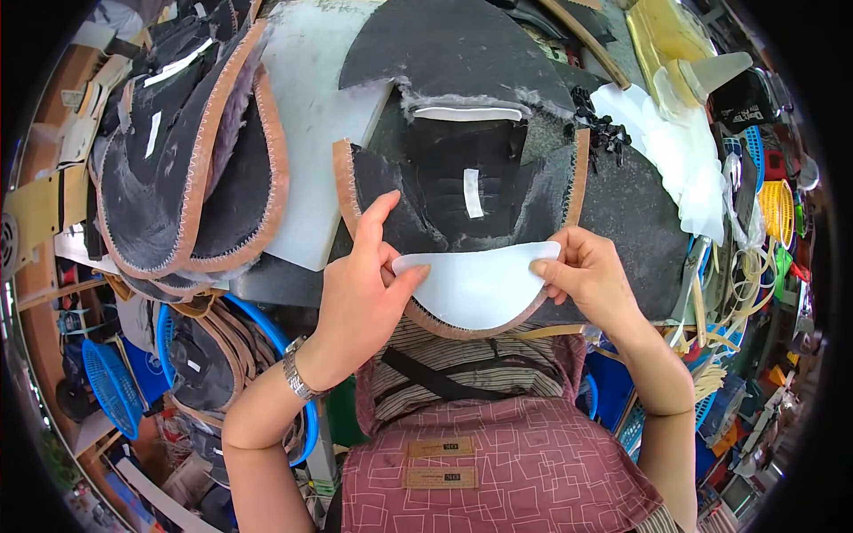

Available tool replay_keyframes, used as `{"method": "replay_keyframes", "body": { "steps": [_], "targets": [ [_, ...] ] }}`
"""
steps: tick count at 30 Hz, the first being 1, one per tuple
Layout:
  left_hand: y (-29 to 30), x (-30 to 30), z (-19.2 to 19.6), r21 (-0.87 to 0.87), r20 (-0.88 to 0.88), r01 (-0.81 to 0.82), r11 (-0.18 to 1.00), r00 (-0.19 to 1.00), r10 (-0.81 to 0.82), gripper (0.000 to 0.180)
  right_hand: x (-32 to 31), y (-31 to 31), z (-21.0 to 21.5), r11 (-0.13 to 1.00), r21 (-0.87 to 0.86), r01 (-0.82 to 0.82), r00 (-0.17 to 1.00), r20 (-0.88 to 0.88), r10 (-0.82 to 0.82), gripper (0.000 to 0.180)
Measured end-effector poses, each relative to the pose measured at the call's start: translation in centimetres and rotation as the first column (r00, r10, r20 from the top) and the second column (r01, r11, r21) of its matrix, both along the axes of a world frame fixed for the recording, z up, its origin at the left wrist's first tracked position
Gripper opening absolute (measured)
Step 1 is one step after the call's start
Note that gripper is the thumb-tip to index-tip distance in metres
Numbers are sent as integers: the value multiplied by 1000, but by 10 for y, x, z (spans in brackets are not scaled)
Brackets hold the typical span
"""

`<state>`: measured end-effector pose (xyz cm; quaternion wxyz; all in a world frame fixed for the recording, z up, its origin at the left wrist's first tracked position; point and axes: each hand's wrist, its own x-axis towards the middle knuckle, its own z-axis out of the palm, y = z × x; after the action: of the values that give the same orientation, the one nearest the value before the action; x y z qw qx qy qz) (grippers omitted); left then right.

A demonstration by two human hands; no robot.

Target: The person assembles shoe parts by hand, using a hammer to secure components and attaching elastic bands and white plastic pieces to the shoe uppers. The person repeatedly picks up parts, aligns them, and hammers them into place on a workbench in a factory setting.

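Head view shows me a white crescent-shaped liner piece (475, 289) held flat over the near edge of a dark shoe upper (462, 191) with tan stitched trim, which lies on the desk (306, 115). Its long axis runs left to right between my hands. My left hand (364, 284) has its fingers pinched shut on the left tip; my right hand (586, 271) pinches the right tip. Both sit equally near. More stacked uppers (191, 151) lie to the left.

Lighting: bright, even daylight, soft faint shadows. Mild glare on the white table (306, 107). Centre sharp. Strong fisheye bending at rim; black vignette corners; edges slightly blurred.
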<state>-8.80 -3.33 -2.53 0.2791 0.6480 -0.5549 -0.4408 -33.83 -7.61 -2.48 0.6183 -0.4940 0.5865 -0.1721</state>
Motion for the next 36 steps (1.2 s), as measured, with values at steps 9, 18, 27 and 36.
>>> {"method": "replay_keyframes", "body": {
  "steps": [9,18,27,36],
  "targets": [
    [10,13,7,-430,661,338,837,750,36,43,-1,-5,2,545,-659,-519,774,-632,-27,30],
    [23,2,-20,-489,332,448,749,889,-315,20,22,8,-6,358,-758,-545,831,-432,351,20],
    [44,31,-12,-159,651,867,472,451,-611,11,22,12,-9,361,-759,-543,834,-437,336,19],
    [55,61,36,-109,158,501,859,861,-483,41,19,-73,8,470,-803,-366,891,-448,-71,22]
  ]
}}
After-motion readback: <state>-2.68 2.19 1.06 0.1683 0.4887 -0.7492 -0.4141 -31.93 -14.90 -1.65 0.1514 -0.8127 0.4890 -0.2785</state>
